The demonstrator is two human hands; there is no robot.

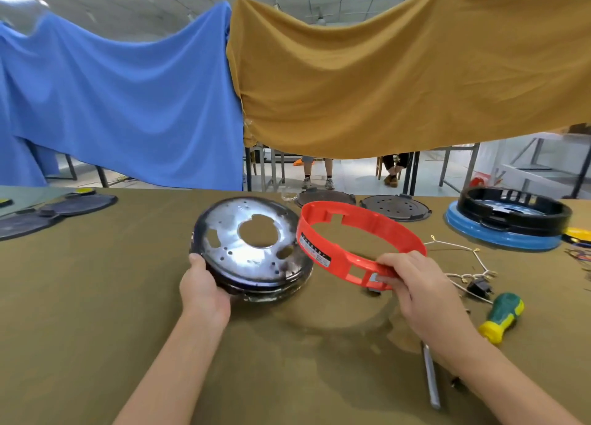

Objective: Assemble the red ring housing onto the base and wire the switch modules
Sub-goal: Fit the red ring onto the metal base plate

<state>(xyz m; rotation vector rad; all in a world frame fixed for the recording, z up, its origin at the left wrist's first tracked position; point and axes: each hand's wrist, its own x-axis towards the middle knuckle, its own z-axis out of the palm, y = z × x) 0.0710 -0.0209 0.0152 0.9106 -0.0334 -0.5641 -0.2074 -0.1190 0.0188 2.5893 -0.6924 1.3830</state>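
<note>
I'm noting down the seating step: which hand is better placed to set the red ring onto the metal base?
The right hand: it already grips the red ring housing, held tilted just right of the metal base. The left hand holds the base's near edge, steadying it.

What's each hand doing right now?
Left hand: gripping the near edge of the metal base.
Right hand: gripping the red ring housing, lifted beside the base.

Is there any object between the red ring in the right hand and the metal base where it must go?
Nothing visible does. The right hand holds the red ring housing raised, right next to the metal base, which the left hand grips and tilts. The base's top face is bare; wires and screwdriver lie on the far side.
</note>
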